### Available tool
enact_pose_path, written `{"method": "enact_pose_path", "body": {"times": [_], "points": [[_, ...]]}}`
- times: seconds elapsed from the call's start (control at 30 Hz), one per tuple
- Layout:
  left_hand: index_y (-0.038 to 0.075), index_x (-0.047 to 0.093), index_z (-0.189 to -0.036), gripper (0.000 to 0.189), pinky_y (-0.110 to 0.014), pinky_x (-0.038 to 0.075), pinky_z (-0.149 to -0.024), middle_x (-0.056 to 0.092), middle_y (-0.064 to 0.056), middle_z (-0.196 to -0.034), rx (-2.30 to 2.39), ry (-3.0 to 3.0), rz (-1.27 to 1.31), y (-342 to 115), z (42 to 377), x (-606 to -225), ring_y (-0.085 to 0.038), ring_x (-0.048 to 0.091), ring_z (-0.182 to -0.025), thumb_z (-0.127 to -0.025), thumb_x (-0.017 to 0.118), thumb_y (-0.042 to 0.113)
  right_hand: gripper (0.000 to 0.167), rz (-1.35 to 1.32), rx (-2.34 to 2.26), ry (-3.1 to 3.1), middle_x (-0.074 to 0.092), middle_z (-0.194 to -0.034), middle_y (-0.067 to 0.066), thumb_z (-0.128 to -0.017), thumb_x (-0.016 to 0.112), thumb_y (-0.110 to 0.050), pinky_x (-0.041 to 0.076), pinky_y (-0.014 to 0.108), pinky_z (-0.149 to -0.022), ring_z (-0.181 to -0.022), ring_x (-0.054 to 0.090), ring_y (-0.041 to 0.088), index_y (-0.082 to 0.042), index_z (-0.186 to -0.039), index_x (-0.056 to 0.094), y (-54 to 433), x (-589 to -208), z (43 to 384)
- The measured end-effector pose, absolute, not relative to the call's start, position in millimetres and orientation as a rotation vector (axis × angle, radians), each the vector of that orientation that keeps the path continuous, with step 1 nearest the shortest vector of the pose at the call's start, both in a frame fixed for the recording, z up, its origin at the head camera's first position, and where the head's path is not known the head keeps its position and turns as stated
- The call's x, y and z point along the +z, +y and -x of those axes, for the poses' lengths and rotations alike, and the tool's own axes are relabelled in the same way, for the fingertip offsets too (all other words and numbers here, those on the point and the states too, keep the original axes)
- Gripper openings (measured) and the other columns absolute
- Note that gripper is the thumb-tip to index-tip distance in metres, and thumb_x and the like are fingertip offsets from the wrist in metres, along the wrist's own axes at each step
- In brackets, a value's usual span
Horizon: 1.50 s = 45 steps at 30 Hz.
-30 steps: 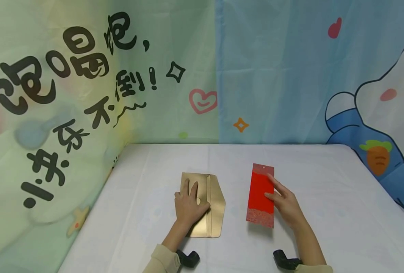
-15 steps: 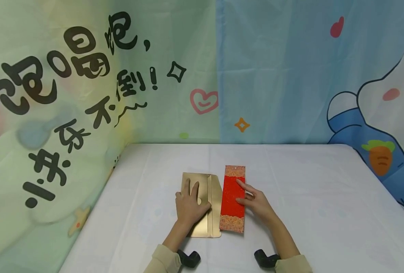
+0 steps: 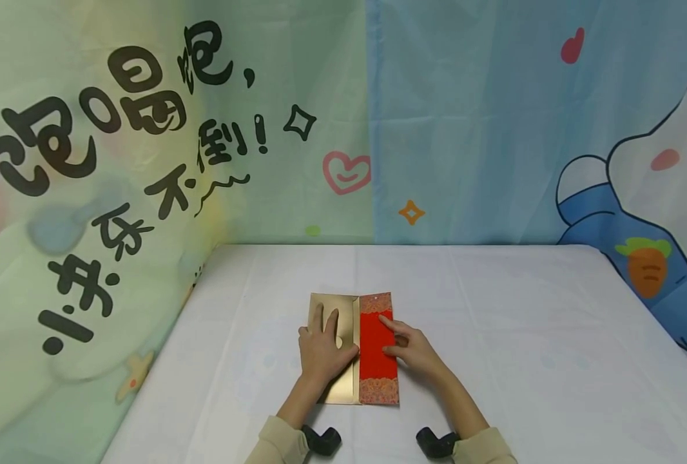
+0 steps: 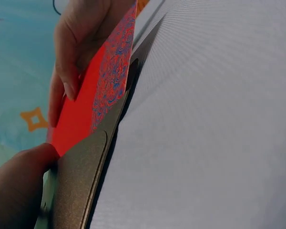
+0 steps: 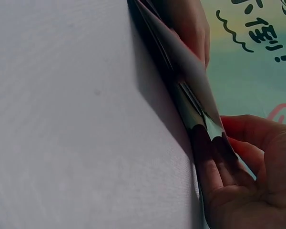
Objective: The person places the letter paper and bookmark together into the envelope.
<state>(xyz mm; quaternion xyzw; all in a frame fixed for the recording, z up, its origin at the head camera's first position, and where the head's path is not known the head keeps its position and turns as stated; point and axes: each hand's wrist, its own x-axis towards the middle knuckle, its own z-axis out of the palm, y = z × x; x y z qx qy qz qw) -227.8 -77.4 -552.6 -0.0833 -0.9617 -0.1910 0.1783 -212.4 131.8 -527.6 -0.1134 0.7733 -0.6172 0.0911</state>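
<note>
Lying on the white table, a gold envelope (image 3: 341, 388) has my left hand (image 3: 324, 351) resting on it, fingers spread and straight and the thumb near the fold by its flap. My right hand (image 3: 416, 351) pinches a long red card (image 3: 376, 364) with patterned gold bands at both ends and a small hole at the top. The card covers most of the flap, its left edge along the fold. In the left wrist view the red card (image 4: 78, 119) slants down to the envelope (image 4: 81, 179), beside the left thumb. Beneath the card, the right fingers (image 5: 212, 171) show in the right wrist view.
Black wrist mounts (image 3: 322, 441) sit by both sleeves near the table's front. White cloth (image 3: 517, 322) covers the table. Printed curtains (image 3: 465, 129) hang behind it and along the left side.
My right hand has carried the red card leftward from the right of the envelope to over its flap. The left hand has stayed on the envelope.
</note>
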Motion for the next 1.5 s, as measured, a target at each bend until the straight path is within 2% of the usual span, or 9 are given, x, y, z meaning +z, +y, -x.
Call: {"method": "enact_pose_path", "body": {"times": [0.17,0.67,1.2,1.5], "points": [[0.016,0.050,-0.132,0.077,-0.041,0.037,-0.067,0.033,-0.016,-0.143,-0.534,-2.733,0.229,-77,228,-552,-0.037,0.046,-0.080,-0.066,0.062,0.053,0.059,0.368,-1.801,2.343,0.036,-0.138,0.027,-0.082,0.061,0.004,0.042,0.040,-0.091,-0.118,0.046,0.040,-0.001,-0.137,0.041,131,-530,214],[0.017,0.049,-0.132,0.075,-0.039,0.040,-0.064,0.033,-0.013,-0.144,-0.530,-2.743,0.207,-77,229,-550,-0.037,0.047,-0.076,-0.067,0.061,0.052,0.057,0.292,-1.608,2.538,0.046,-0.133,0.021,-0.080,0.064,-0.001,0.025,0.053,-0.101,-0.126,0.036,0.039,-0.007,-0.134,0.048,125,-524,214],[0.015,0.048,-0.131,0.074,-0.039,0.041,-0.061,0.036,-0.015,-0.141,-0.461,-2.725,0.232,-79,228,-549,-0.038,0.048,-0.074,-0.069,0.059,0.053,0.057,0.325,-1.517,2.589,0.048,-0.132,0.021,-0.078,0.066,-0.002,0.027,0.051,-0.101,-0.124,0.039,0.038,-0.007,-0.133,0.050,124,-527,220],[0.013,0.047,-0.133,0.074,-0.040,0.041,-0.065,0.037,-0.016,-0.140,-0.427,-2.730,0.240,-78,229,-548,-0.040,0.051,-0.077,-0.071,0.057,0.052,0.059,0.401,-1.467,2.598,0.049,-0.130,0.020,-0.078,0.068,-0.003,0.037,0.046,-0.095,-0.118,0.047,0.035,-0.007,-0.134,0.049,117,-527,222]]}}
